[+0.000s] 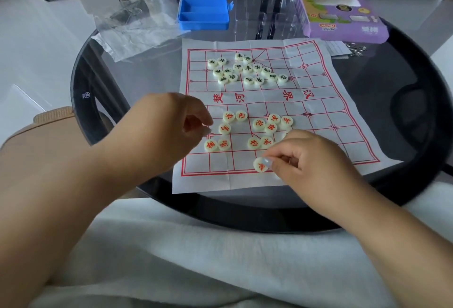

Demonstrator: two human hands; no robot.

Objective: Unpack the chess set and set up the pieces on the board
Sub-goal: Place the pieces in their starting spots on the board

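Glass table [367, 101], paper board [318, 121] marked 楚河, right hand [316, 160] pinching red piece [260, 165], left hand [171, 124] curled, seemingly empty.

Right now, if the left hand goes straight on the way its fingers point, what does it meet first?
The left hand points right, across the near half of the board. Most likely it first meets the red-marked piece beside its fingertips, though height above the board is unclear.
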